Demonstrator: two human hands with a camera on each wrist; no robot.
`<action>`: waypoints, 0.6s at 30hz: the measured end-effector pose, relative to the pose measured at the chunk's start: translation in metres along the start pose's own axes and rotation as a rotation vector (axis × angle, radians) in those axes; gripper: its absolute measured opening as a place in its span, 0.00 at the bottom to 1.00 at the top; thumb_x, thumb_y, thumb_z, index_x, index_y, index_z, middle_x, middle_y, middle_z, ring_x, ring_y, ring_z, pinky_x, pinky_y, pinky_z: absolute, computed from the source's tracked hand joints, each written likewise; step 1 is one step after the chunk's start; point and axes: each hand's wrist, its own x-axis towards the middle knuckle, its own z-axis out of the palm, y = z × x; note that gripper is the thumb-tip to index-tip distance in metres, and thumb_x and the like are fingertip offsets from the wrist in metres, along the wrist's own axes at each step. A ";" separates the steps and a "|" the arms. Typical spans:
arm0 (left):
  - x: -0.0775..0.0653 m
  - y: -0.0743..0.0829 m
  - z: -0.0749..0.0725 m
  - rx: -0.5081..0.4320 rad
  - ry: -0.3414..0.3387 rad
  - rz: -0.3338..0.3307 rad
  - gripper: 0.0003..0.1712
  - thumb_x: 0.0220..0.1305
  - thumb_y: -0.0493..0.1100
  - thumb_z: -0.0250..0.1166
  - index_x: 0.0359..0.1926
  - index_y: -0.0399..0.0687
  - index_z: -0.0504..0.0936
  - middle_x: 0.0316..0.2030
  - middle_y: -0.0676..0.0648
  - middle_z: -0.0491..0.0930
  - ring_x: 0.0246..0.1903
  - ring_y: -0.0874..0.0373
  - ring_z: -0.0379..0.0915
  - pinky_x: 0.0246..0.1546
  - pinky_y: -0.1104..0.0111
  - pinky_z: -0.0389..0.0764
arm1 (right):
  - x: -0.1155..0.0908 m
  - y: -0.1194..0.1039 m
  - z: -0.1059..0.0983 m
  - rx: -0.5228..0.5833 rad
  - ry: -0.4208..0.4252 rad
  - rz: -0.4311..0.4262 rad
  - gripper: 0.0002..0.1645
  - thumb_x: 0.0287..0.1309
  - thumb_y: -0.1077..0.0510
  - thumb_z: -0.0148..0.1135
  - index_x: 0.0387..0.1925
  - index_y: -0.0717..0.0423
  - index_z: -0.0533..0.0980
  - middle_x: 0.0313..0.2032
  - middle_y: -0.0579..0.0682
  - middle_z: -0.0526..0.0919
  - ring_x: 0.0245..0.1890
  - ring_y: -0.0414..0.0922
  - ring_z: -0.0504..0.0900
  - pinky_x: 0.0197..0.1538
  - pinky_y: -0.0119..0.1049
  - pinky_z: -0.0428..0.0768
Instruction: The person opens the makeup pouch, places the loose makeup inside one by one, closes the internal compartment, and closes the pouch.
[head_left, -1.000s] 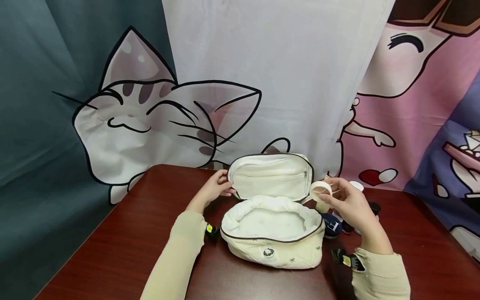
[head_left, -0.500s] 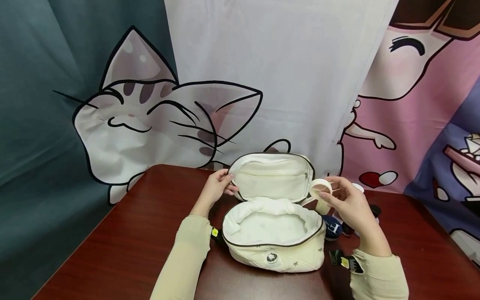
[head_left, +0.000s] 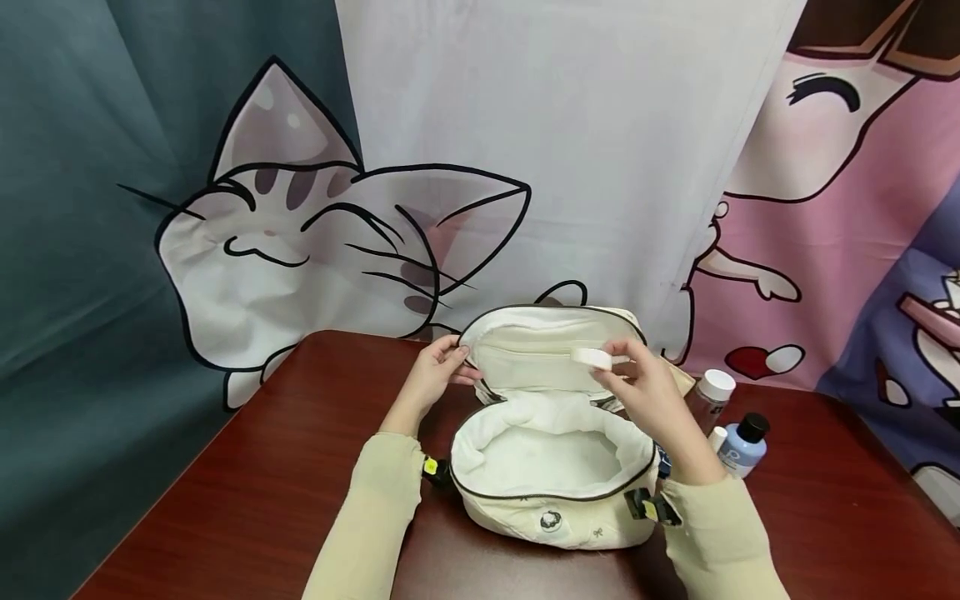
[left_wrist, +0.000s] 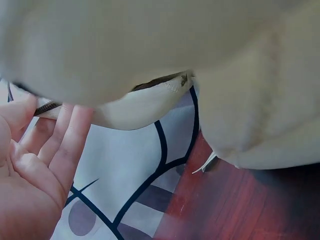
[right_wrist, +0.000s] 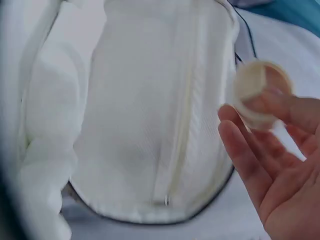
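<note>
A cream cosmetic bag (head_left: pixel 555 521) with dark piping and a small round badge stands unzipped on the table, its padded white inside showing. Its lid (head_left: pixel 525 371), lined in white with a zipped pocket, is raised at the back. My left hand (head_left: pixel 442 364) pinches the lid's left edge between thumb and fingers; the left wrist view shows the zip edge (left_wrist: pixel 47 107) there. Over the bag, in front of the lid, my right hand (head_left: pixel 637 383) holds a small round white compact (head_left: pixel 592 358) by its rim. The right wrist view shows its face split into pale and tan parts.
Right of the bag, partly behind the right forearm, stand a white-capped clear bottle (head_left: pixel 712 396) and a blue bottle (head_left: pixel 742 450) with a black cap. A dark blue item (head_left: pixel 663 462) shows beside the bag. A printed cartoon cloth (head_left: pixel 600 167) hangs behind the table (head_left: pixel 262 467).
My right hand has carried the compact leftward from beside the bag to in front of the lid, tilting it edge-on to the head view. The left hand keeps its hold on the lid.
</note>
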 end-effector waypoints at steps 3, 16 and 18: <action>0.000 0.000 0.000 -0.015 -0.007 0.013 0.09 0.69 0.34 0.51 0.46 0.31 0.69 0.29 0.40 0.77 0.27 0.55 0.82 0.33 0.63 0.81 | 0.018 -0.001 0.008 0.022 -0.104 -0.031 0.14 0.60 0.66 0.58 0.44 0.63 0.63 0.47 0.63 0.76 0.41 0.55 0.81 0.39 0.41 0.77; 0.000 0.002 0.002 -0.039 -0.042 0.037 0.07 0.69 0.35 0.50 0.43 0.33 0.68 0.28 0.42 0.76 0.27 0.56 0.81 0.37 0.59 0.80 | 0.051 0.004 0.011 -0.150 -0.271 -0.063 0.12 0.61 0.66 0.56 0.45 0.60 0.66 0.44 0.60 0.68 0.37 0.53 0.79 0.39 0.42 0.76; 0.000 0.003 0.002 -0.044 -0.047 0.043 0.06 0.69 0.34 0.50 0.43 0.33 0.68 0.28 0.42 0.76 0.27 0.57 0.81 0.37 0.59 0.80 | 0.053 0.004 0.012 -0.178 -0.277 -0.085 0.14 0.59 0.65 0.58 0.47 0.60 0.69 0.42 0.59 0.73 0.32 0.48 0.80 0.35 0.40 0.76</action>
